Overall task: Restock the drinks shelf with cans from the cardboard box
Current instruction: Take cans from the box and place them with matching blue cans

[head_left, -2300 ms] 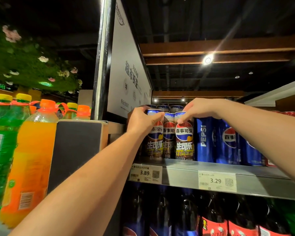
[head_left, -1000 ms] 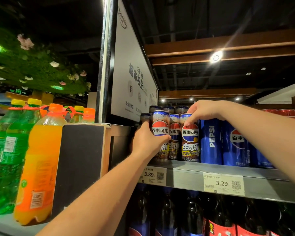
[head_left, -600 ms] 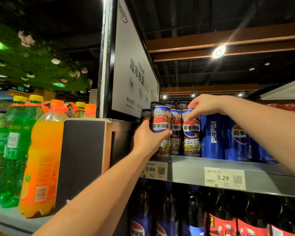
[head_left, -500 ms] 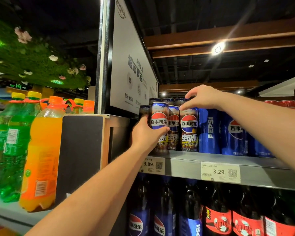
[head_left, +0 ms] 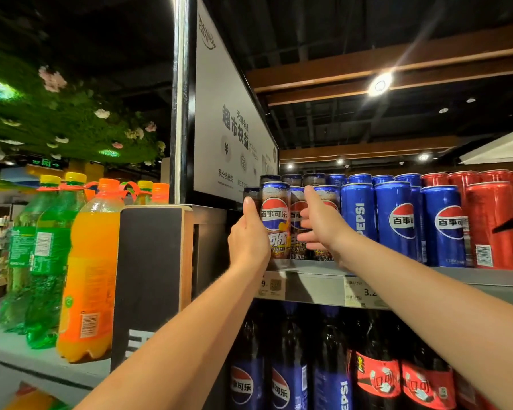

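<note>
- The shelf (head_left: 314,287) carries the dark cans (head_left: 292,180) at its left end, beside the blue cans (head_left: 396,220).
- The front-left can (head_left: 274,216) stands upright, long axis vertical, label facing out. It looks seated, so I judge only squaring-up remains.
- The right hand (head_left: 323,226) has dropped from the can tops to their fronts, its fingers (head_left: 308,196) spread apart.
- The left hand (head_left: 248,236) has its fingers still clamped round that can.

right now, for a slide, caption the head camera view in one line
Left hand grips a brown-topped Pepsi can at the drinks shelf edge while the right hand reaches to the neighbouring cans.
</note>
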A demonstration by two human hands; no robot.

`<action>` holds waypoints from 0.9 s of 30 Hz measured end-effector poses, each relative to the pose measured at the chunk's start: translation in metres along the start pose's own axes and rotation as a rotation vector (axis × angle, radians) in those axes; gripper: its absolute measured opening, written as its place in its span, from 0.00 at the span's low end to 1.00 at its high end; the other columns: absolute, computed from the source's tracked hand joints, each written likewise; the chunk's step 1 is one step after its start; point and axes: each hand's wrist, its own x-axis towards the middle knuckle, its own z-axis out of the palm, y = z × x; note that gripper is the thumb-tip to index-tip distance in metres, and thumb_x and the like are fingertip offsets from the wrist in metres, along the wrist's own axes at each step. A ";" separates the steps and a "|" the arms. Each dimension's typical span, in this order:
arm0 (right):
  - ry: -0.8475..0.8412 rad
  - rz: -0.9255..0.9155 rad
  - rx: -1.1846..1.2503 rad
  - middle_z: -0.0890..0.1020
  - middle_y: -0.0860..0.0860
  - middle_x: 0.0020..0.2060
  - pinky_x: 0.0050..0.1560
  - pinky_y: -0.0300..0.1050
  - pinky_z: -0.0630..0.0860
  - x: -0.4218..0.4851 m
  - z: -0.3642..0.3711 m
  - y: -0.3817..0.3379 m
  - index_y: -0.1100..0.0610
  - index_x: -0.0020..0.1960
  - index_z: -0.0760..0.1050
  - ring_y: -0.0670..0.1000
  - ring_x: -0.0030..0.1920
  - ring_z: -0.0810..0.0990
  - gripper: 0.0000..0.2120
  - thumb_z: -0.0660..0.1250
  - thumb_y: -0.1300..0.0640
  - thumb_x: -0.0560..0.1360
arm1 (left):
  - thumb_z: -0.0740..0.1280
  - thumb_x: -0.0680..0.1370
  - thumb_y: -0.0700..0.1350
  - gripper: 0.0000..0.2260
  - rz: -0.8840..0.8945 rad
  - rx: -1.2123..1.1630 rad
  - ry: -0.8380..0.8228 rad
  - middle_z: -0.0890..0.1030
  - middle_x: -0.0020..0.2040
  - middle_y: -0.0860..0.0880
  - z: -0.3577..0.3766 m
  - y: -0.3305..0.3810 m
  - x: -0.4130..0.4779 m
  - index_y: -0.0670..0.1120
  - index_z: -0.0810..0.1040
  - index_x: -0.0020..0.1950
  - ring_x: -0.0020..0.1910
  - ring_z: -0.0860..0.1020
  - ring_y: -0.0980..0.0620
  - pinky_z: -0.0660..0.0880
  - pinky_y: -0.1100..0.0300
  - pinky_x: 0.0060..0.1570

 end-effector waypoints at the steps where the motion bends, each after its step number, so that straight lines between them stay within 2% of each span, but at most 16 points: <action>1: -0.048 0.044 0.005 0.72 0.57 0.68 0.65 0.57 0.70 -0.001 0.000 0.000 0.58 0.74 0.62 0.55 0.53 0.77 0.38 0.44 0.32 0.77 | 0.47 0.80 0.63 0.20 -0.013 -0.026 0.000 0.78 0.35 0.55 0.000 0.000 0.001 0.57 0.71 0.37 0.37 0.77 0.59 0.70 0.62 0.33; 4: -0.153 0.110 0.069 0.72 0.61 0.68 0.60 0.52 0.72 -0.004 0.003 0.001 0.61 0.74 0.62 0.59 0.61 0.75 0.40 0.44 0.30 0.77 | 0.48 0.80 0.65 0.22 -0.064 -0.091 -0.031 0.77 0.31 0.56 -0.001 -0.002 0.004 0.54 0.72 0.36 0.37 0.77 0.58 0.72 0.58 0.39; 8: -0.157 0.081 0.096 0.74 0.61 0.66 0.54 0.50 0.73 -0.005 0.006 0.004 0.61 0.73 0.63 0.59 0.62 0.76 0.40 0.44 0.31 0.77 | 0.47 0.79 0.65 0.23 -0.080 -0.114 -0.072 0.76 0.22 0.60 -0.005 -0.002 0.004 0.53 0.71 0.37 0.27 0.77 0.63 0.68 0.63 0.33; 10: -0.166 0.086 0.085 0.73 0.62 0.67 0.57 0.52 0.73 -0.002 0.006 0.004 0.62 0.73 0.63 0.60 0.63 0.75 0.41 0.43 0.30 0.77 | 0.47 0.79 0.66 0.24 -0.101 -0.113 -0.070 0.77 0.24 0.57 -0.005 0.000 0.004 0.53 0.71 0.37 0.30 0.76 0.62 0.67 0.63 0.33; 13: -0.201 0.096 0.084 0.72 0.62 0.68 0.61 0.54 0.72 -0.001 0.008 0.003 0.62 0.74 0.62 0.60 0.65 0.74 0.42 0.43 0.30 0.76 | 0.47 0.79 0.66 0.23 -0.133 -0.118 -0.062 0.76 0.33 0.56 -0.006 0.003 0.005 0.53 0.71 0.38 0.36 0.76 0.59 0.68 0.62 0.34; 15: -0.218 0.100 0.092 0.71 0.61 0.69 0.62 0.53 0.71 0.000 0.011 0.002 0.62 0.75 0.61 0.60 0.66 0.73 0.42 0.43 0.30 0.76 | 0.47 0.78 0.67 0.24 -0.139 -0.128 -0.049 0.77 0.31 0.56 -0.008 0.003 0.005 0.52 0.73 0.40 0.32 0.78 0.60 0.68 0.65 0.31; 17: -0.217 0.103 0.088 0.71 0.61 0.69 0.62 0.53 0.71 0.001 0.013 0.002 0.61 0.75 0.61 0.60 0.66 0.73 0.42 0.43 0.30 0.76 | 0.47 0.79 0.66 0.26 -0.141 -0.118 -0.044 0.76 0.29 0.57 -0.009 0.004 0.004 0.49 0.75 0.48 0.28 0.77 0.62 0.68 0.67 0.29; 20: -0.229 0.100 0.085 0.71 0.61 0.69 0.60 0.51 0.72 0.002 0.016 0.001 0.61 0.74 0.61 0.59 0.65 0.73 0.42 0.43 0.29 0.76 | 0.46 0.79 0.66 0.30 -0.146 -0.090 -0.037 0.76 0.34 0.54 -0.010 0.006 0.005 0.44 0.76 0.58 0.34 0.75 0.60 0.67 0.64 0.31; 23: -0.254 0.088 0.082 0.70 0.61 0.69 0.57 0.50 0.72 0.003 0.021 0.000 0.61 0.74 0.62 0.59 0.65 0.74 0.42 0.43 0.30 0.76 | 0.46 0.79 0.66 0.31 -0.152 -0.079 -0.015 0.77 0.38 0.50 -0.014 0.008 0.007 0.44 0.75 0.60 0.37 0.76 0.55 0.68 0.61 0.33; 27: -0.252 0.082 0.081 0.71 0.61 0.69 0.59 0.51 0.73 0.007 0.023 0.003 0.61 0.73 0.63 0.59 0.64 0.74 0.42 0.43 0.30 0.76 | 0.46 0.80 0.64 0.31 -0.162 -0.089 -0.027 0.77 0.39 0.51 -0.016 0.007 0.003 0.44 0.74 0.63 0.38 0.76 0.56 0.67 0.62 0.33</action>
